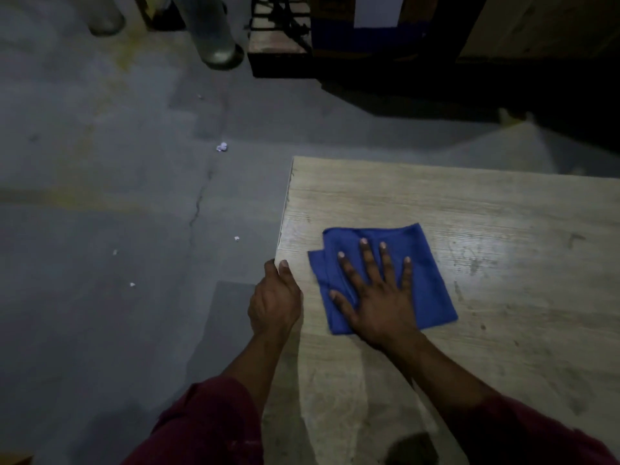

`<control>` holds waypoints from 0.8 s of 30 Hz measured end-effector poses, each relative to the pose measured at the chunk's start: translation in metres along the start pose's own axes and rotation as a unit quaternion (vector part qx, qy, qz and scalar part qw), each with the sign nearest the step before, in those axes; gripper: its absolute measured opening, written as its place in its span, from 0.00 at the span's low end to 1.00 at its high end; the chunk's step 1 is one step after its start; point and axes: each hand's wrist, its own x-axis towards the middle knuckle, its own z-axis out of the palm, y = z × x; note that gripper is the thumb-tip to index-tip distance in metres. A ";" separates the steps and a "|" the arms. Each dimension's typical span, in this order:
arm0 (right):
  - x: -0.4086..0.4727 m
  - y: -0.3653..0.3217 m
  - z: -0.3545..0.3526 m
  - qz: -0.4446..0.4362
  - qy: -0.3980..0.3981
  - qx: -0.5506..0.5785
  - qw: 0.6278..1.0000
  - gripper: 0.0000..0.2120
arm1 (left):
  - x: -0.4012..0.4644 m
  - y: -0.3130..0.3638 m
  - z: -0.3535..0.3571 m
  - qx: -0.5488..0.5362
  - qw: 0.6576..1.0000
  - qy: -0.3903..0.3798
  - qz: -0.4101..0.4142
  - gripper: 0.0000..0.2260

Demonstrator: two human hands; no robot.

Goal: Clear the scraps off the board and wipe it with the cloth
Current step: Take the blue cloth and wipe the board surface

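A pale wood-grain board (pixel 469 203) fills the right half of the view, with smudges and dark marks on its right part. A folded blue cloth (pixel 426 256) lies flat near the board's left edge. My right hand (pixel 375 290) presses down on the cloth with fingers straight and spread. My left hand (pixel 275 297) grips the board's left edge, thumb on top and fingers curled over the side. No scraps show on the board's surface.
Small white scraps lie on the grey floor to the left, one crumpled bit (pixel 222 147) farther off and others (pixel 237 238) near the board. A metal cylinder (pixel 214 35) and a dark pallet stack (pixel 285 38) stand at the back.
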 end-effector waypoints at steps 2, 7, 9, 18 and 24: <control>0.022 0.006 -0.003 0.011 0.001 -0.001 1.000 0.37 | 0.004 0.005 0.001 0.012 1.000 0.007 0.018 0.21; 0.031 0.007 -0.003 0.001 0.011 -0.006 1.000 0.37 | 0.026 0.024 0.003 -0.021 0.999 0.013 0.030 0.24; 0.026 0.007 -0.003 -0.010 0.010 -0.010 1.000 0.37 | 0.030 0.027 0.003 -0.032 0.999 0.010 0.016 0.25; 0.042 0.056 -0.011 -0.010 0.011 -0.034 0.999 0.37 | 0.036 0.036 -0.001 0.015 0.999 -0.024 -0.041 0.21; 0.052 0.035 -0.010 0.027 0.008 -0.016 0.999 0.36 | 0.057 0.047 0.001 -0.040 0.998 -0.024 -0.044 0.26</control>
